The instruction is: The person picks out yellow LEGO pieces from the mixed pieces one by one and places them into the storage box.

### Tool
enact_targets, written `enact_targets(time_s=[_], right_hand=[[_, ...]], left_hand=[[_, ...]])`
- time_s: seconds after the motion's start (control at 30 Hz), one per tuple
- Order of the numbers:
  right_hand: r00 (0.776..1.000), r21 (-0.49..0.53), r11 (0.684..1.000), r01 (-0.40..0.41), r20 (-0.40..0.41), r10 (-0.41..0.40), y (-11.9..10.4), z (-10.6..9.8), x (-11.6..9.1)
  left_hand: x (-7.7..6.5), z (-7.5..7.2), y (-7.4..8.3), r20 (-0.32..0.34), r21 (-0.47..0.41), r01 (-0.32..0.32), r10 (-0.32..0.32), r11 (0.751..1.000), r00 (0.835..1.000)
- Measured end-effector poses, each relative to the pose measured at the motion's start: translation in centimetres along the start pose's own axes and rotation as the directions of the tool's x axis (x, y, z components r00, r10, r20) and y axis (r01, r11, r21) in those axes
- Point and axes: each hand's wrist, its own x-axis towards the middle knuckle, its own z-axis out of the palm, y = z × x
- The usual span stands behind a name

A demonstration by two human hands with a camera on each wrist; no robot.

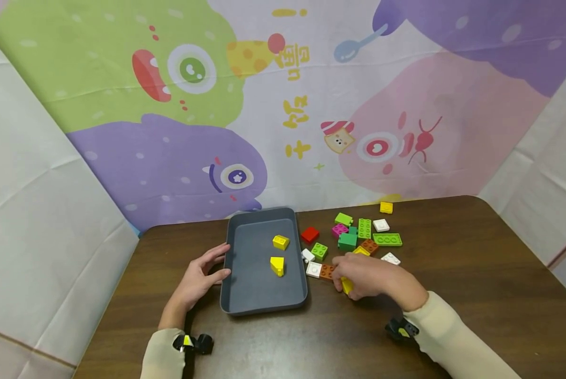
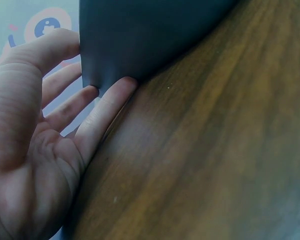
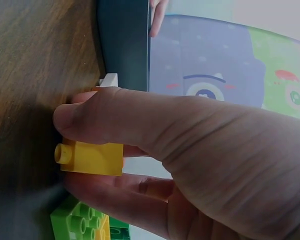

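My left hand [image 1: 199,276] rests against the left side of a dark grey tray [image 1: 249,302], fingertips and thumb at its rim. In the left wrist view its slightly bent fingers touch the tray's outer wall [image 2: 140,35]. Two yellow bricks, one studded [image 1: 280,242] and one wedge-shaped [image 1: 277,266], lie inside the tray. Right of the tray, my right hand [image 1: 365,273] pinches a yellow building brick [image 3: 95,157] between thumb and fingers, low over the table. A brown brick [image 1: 327,271] and a white brick [image 1: 313,269] lie just left of those fingers.
Several loose bricks spread behind my right hand, among them a red one [image 1: 309,235], a dark green one [image 1: 347,241], a flat lime plate [image 1: 387,240] and a white one [image 1: 390,258]. A yellow brick [image 1: 386,207] lies near the table's back edge, before a printed cloth [image 1: 301,184].
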Motion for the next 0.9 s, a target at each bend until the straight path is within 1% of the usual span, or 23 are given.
enact_targets(time_s=[0.2,0.57,0.7,0.9], right_hand=[[0.999,-0.02,0.999,0.029,-0.034,-0.03,0.1,-0.5,-0.5],[0.997,-0.007,0.999,0.034,-0.066,-0.035,0.4,-1.2,-0.9],[0.993,-0.021,0.998,0.059,-0.105,-0.061,0.4,-1.3,-0.9],[0.979,-0.063,0.994,0.087,-0.177,-0.097,0.5,-1.3,-0.9]], left_hand=[[0.0,0.0,0.0,-0.001,0.002,-0.003,0.003,1.0,1.0],[0.0,0.0,0.0,0.002,0.007,-0.005,0.005,1.0,1.0],[0.0,-0.1,0.0,0.003,0.009,-0.003,0.002,1.0,1.0],[0.0,-0.1,0.0,0.003,0.01,0.004,-0.004,1.0,1.0]])
